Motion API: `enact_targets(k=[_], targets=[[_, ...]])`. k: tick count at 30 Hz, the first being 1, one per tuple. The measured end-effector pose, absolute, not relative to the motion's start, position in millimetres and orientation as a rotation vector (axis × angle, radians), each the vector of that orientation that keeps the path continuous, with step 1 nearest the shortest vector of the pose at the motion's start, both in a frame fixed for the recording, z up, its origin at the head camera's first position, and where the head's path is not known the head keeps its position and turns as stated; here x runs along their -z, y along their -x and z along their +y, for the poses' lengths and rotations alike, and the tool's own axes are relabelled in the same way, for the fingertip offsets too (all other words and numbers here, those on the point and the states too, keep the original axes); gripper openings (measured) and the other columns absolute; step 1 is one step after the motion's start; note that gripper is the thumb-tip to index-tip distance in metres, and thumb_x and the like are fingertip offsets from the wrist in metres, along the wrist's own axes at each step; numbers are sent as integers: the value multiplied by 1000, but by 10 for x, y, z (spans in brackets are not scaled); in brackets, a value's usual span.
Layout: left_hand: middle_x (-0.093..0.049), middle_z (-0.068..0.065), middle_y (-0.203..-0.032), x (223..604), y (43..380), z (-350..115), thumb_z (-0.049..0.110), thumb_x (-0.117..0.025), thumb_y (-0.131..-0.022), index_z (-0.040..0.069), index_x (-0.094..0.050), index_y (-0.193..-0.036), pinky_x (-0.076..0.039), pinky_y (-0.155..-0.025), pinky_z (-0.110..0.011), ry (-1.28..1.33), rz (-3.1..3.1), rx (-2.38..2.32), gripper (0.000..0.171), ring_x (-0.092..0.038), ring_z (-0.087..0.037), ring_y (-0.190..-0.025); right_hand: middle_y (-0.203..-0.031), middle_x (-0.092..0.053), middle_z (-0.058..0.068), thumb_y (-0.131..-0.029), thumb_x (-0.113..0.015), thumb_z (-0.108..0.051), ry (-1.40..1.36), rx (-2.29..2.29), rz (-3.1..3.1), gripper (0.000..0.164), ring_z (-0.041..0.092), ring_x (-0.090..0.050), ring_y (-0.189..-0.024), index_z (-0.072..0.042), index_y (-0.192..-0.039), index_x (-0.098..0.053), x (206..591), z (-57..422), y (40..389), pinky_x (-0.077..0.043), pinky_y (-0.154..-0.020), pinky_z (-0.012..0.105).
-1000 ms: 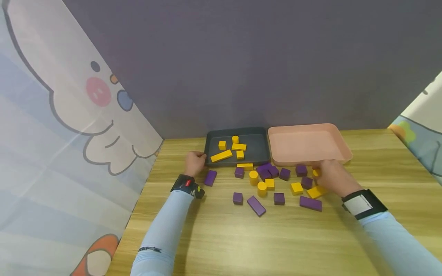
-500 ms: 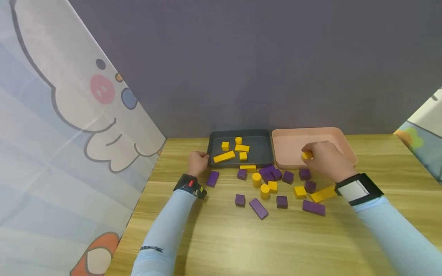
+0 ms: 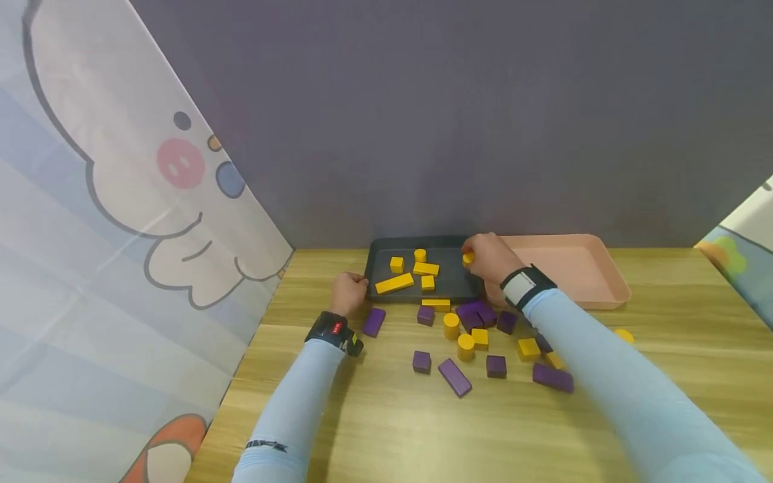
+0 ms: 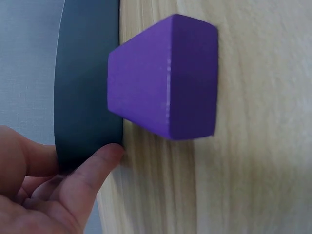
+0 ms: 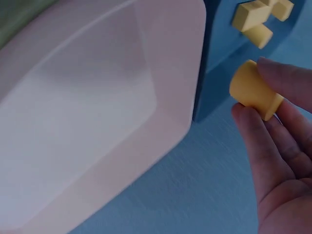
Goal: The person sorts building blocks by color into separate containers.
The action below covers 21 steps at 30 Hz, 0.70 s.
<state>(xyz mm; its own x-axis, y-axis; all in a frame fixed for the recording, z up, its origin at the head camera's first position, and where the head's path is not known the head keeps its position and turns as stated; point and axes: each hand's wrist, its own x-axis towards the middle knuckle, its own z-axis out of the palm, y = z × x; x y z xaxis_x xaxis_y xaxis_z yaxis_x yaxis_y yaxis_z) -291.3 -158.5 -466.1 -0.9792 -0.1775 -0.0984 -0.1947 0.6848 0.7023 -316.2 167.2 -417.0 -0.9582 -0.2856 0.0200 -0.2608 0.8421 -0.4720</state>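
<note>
My right hand [image 3: 492, 258] pinches a yellow cylinder [image 3: 468, 258] between thumb and fingers, over the right end of the dark tray [image 3: 449, 272]. The right wrist view shows this cylinder [image 5: 251, 87] tilted and clear of the tray. Inside the tray lie several yellow blocks, among them a long bar [image 3: 394, 284] and a small cylinder [image 3: 420, 255]. At the tray's left front corner, my left hand [image 3: 348, 294] grips the edge; the left wrist view has the fingers [image 4: 87, 183] against the tray wall. A purple block [image 3: 374, 323] lies beside that hand.
A pink tray [image 3: 561, 268] stands right of the dark one. In front of both lie several purple and yellow blocks, including a purple bar [image 3: 455, 378] and a yellow cylinder [image 3: 466, 347]. My right forearm covers some. A grey wall [image 3: 423, 121] rises behind.
My right hand has lifted the yellow cylinder from the table in front of the pink tray and carried it left, across that tray, to the dark one. The left hand stays at its corner.
</note>
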Motion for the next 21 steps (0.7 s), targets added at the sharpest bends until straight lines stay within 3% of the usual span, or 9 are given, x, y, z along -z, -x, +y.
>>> enact_targets(k=[21], targets=[[-76, -18, -95, 4658, 2844, -1444, 15, -60, -101, -2, -76, -114, -47, -53, -22, 294, 2834, -1277, 27, -61, -15, -64, -120, -72, 23, -84, -75, 2, 504, 694, 2947, 36, 39, -68, -109, 3, -120, -72, 4457, 1667, 3300, -56, -99, 53]])
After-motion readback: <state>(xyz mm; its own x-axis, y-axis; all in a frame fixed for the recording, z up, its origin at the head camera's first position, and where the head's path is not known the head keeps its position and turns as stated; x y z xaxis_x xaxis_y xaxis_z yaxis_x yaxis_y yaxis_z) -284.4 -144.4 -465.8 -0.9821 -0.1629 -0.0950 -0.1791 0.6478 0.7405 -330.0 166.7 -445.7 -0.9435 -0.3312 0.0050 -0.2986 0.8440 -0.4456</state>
